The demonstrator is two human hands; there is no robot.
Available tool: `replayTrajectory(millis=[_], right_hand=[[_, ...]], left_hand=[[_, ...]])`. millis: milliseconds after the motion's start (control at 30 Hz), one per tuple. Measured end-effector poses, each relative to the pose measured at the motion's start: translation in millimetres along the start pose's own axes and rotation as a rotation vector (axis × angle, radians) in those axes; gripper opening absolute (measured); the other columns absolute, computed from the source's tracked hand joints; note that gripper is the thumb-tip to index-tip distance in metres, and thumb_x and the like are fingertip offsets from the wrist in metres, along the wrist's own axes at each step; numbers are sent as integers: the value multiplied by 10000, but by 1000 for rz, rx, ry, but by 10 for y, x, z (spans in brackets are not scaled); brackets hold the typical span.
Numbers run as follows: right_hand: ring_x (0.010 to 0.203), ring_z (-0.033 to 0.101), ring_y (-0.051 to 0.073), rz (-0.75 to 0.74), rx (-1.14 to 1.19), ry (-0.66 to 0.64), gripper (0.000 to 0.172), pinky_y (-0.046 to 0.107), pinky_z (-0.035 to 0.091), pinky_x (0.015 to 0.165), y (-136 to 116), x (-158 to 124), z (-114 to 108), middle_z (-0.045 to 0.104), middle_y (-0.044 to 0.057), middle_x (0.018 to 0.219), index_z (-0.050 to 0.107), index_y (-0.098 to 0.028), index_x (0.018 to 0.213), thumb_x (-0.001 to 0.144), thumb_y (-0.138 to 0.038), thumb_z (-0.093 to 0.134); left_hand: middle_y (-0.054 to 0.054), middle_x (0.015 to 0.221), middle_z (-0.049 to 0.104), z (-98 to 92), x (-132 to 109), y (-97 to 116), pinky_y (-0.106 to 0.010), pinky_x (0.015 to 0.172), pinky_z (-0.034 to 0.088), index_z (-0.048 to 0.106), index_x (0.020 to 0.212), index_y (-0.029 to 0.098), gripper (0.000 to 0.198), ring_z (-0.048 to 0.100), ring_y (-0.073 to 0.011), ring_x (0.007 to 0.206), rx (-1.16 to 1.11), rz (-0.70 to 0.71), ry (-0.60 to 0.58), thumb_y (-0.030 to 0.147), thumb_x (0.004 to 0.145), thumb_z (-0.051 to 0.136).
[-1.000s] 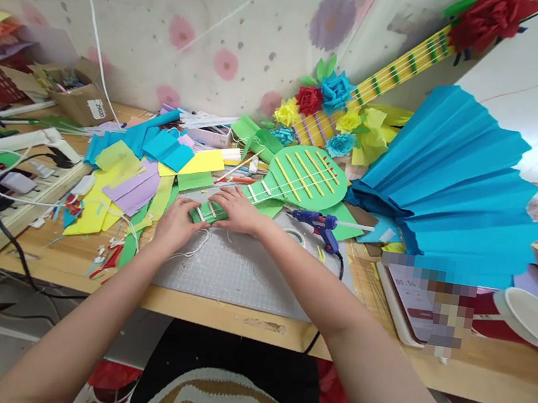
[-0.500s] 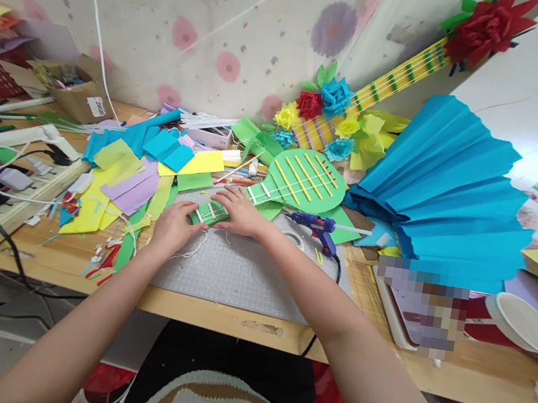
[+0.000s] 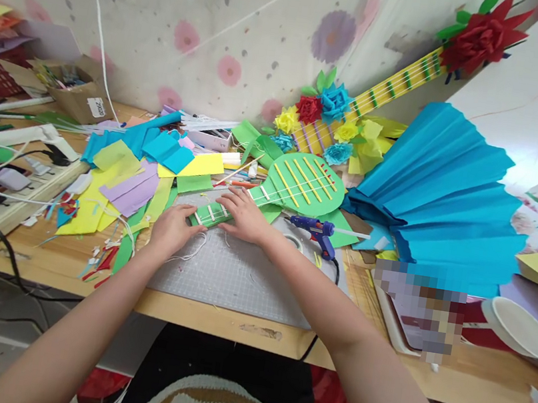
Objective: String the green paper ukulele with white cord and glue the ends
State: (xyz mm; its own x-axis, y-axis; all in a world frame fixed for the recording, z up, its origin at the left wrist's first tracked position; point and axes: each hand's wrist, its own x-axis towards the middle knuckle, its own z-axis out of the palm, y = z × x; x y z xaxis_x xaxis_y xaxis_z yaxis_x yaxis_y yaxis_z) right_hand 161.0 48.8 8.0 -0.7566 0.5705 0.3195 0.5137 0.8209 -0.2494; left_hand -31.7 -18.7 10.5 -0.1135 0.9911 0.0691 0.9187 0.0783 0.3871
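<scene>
A green paper lute with yellow strips and white strings lies aslant on the grey cutting mat. My left hand grips the end of its neck, the thumb on the near side and the fingers at the far side. Higher up the neck, my right hand holds it with fingers laid over the top and thumb along the near edge. White string trails on the mat beside my left hand. Close to the lute's body lies a blue hot glue gun.
Paper scraps pile up on the left, near a power strip with cables. Behind stands a yellow paper instrument with paper flowers. A pleated blue paper sheet spreads at right, above a paper cup.
My right hand has shifted slightly to the right and down along the neck. The lute and my left hand stay nearly in place; the view has tilted a little.
</scene>
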Motion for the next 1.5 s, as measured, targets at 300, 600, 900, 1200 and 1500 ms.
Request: replayTrajectory(millis=[300, 600, 900, 1200, 1500], right_hand=[[1194, 471, 263, -2, 3, 7, 366, 434, 345, 1038, -122, -303, -128, 599, 128, 1215, 585, -139, 1163, 806, -216, 601], [687, 549, 129, 374, 276, -201, 214, 245, 368, 621, 51, -999, -667, 657, 32, 772, 650, -168, 811, 845, -354, 550], [527, 431, 118, 861, 273, -261, 503, 251, 302, 499, 497, -1871, -1135, 490, -13, 542, 469, -199, 574, 683, -676, 584], [771, 583, 231, 860, 232, 41, 482, 310, 429, 643, 696, -1656, -816, 646, 73, 795, 688, -188, 863, 638, -613, 658], [799, 620, 210, 949, 754, 347, 471, 339, 487, 709, 665, -1737, -778, 696, 92, 920, 691, -166, 886, 574, -512, 765]], left_hand=[[-71, 1252, 632, -22, -4, 27, -352, 910, 462, 640, 1185, 196, 506, 566, -280, 1155, 47, -2, -21, 420, 732, 675], [-65, 1209, 657, -85, -9, 57, -341, 862, 469, 661, 1152, 230, 472, 583, -288, 1125, 59, -55, -74, 443, 731, 656], [-67, 1114, 698, -61, 21, 2, -342, 799, 476, 697, 1067, 252, 413, 617, -306, 1057, 69, -13, -57, 450, 706, 662], [-81, 1119, 694, -84, 8, 33, -357, 805, 479, 699, 1069, 239, 408, 612, -314, 1061, 78, -12, -64, 445, 719, 651], [-76, 1085, 703, -79, 0, 40, -353, 789, 478, 707, 1045, 240, 384, 616, -303, 1038, 58, -8, -61, 432, 716, 656]])
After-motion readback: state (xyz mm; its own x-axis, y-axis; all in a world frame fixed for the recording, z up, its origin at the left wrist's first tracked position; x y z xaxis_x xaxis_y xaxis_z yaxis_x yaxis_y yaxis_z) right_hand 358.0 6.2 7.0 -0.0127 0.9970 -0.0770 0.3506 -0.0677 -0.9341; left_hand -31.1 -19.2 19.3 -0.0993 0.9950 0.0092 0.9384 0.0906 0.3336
